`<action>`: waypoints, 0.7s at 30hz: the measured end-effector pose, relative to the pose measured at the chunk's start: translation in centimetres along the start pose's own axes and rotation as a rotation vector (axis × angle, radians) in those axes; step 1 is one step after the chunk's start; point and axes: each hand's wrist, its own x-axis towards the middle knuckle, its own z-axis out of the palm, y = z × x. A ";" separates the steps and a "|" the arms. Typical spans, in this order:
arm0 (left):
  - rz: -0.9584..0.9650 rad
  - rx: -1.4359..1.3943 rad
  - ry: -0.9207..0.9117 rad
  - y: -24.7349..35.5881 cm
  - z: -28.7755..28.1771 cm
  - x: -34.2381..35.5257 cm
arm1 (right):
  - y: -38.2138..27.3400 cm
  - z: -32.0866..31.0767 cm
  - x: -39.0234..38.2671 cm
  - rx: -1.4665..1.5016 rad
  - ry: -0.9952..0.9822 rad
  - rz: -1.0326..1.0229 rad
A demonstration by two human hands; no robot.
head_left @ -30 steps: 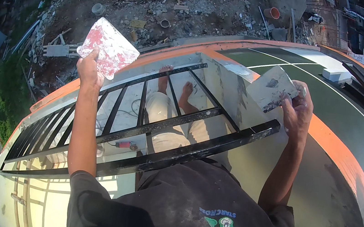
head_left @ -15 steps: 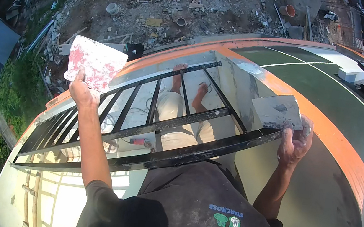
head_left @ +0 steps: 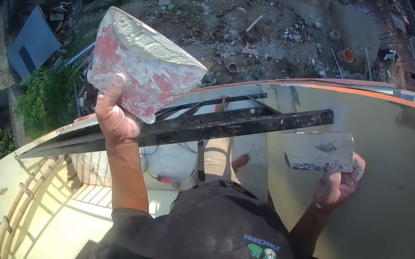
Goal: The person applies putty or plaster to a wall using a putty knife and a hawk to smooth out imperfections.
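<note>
My left hand [head_left: 118, 119] is closed on the near edge of a flat plastering board [head_left: 143, 76], its red face smeared with white. A thick band of pale wet putty [head_left: 148, 40] lies along the board's far edge. At the right, my right hand [head_left: 338, 187] grips a flat grey putty blade [head_left: 315, 148] by its near edge, thumb on the face. Dark patches mark the blade. Between the two tools runs a black metal railing [head_left: 239, 126], apart from the blade in the picture and partly hidden behind the board.
Below the railing, a red power tool [head_left: 167, 181] with a cord lies on the pale floor. A smoothed wall [head_left: 379, 215] rises at my right. Bamboo poles [head_left: 26, 194] stand at the lower left. Far below spreads rubble-strewn ground [head_left: 276, 44] with buckets.
The board has come up closer and tilted, so the putty on it now shows. My right hand and blade sit slightly lower and further right. The view of the railing has shifted.
</note>
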 end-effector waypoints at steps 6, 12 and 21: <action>0.048 -0.088 -0.169 -3.9 1.4 -13.8 | 1.5 -6.4 -7.5 0.323 0.072 0.243; -0.602 0.263 -0.331 -19.9 0.4 -20.3 | 6.3 -13.7 -15.1 0.397 0.309 0.566; -0.450 0.463 0.011 -57.1 -1.2 -10.0 | 15.2 -12.6 -20.3 0.318 0.371 0.761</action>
